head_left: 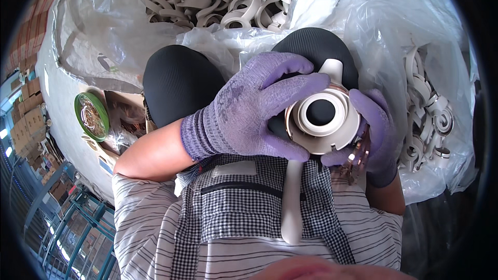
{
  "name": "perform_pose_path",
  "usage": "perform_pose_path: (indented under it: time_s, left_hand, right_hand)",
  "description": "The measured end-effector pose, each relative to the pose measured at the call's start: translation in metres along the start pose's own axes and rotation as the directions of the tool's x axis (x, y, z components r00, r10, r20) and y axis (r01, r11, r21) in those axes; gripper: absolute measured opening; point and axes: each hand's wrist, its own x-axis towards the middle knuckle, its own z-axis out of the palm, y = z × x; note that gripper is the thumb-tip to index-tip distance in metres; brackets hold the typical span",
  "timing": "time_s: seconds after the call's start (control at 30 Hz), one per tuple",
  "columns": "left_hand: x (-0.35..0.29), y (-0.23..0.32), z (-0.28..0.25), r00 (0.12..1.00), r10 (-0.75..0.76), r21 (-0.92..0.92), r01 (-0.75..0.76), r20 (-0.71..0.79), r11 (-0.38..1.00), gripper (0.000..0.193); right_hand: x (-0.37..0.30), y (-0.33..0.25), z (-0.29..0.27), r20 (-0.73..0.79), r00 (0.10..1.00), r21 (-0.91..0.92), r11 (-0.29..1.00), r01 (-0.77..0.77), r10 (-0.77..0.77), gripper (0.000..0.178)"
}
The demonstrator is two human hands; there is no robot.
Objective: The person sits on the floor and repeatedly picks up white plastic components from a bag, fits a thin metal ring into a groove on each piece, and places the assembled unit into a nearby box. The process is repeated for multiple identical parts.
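Note:
A round off-white plastic part with stepped rings and a hole in its middle sits between my gloved hands, above my lap. A short tab sticks out at its far side, and a long pale handle reaches down toward my apron. My left hand, in a purple glove, grips its left side with fingers over the far rim and thumb at the near edge. Closed around the right side is my right hand, which also holds several thin copper-coloured metal pieces under its fingers. A coppery edge shows along the part's upper right rim.
Beyond my knees, a plastic-lined container holds a heap of off-white plastic parts. More such parts lie in clear plastic at the right. A green bowl with coppery pieces stands at left, near a cardboard box. Stacked cartons are farther left.

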Motion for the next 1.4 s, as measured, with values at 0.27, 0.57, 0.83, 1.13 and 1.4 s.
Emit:
perform_pose_path:
  time_s: [0.27,0.57,0.83,1.13,1.4]
  left_hand:
    - [-0.005,-0.021,0.007,0.983,0.169,0.152,-0.157,-0.066,0.976,0.094]
    - [-0.018,-0.034,0.018,0.993,0.117,0.294,-0.106,-0.020,0.950,0.103]
    - [0.004,-0.028,0.036,0.976,0.186,0.364,-0.132,-0.116,0.922,0.105]
    - [0.010,-0.014,0.037,0.980,0.178,0.225,-0.153,-0.094,0.962,0.120]
    - [0.015,-0.037,0.054,0.947,0.301,0.226,-0.270,-0.114,0.936,0.115]
  right_hand:
    - [0.008,0.006,0.004,0.042,0.999,-0.082,0.997,-0.007,0.010,0.088]
    - [0.003,0.007,0.012,0.058,0.996,-0.201,0.978,-0.051,0.063,0.093]
    - [0.007,0.036,0.006,0.050,0.989,0.024,0.990,-0.142,0.140,0.084]
    - [-0.018,0.029,0.026,-0.086,0.993,-0.137,0.986,-0.093,0.081,0.099]
    - [-0.015,0.030,0.028,-0.088,0.992,-0.172,0.980,-0.101,0.087,0.097]
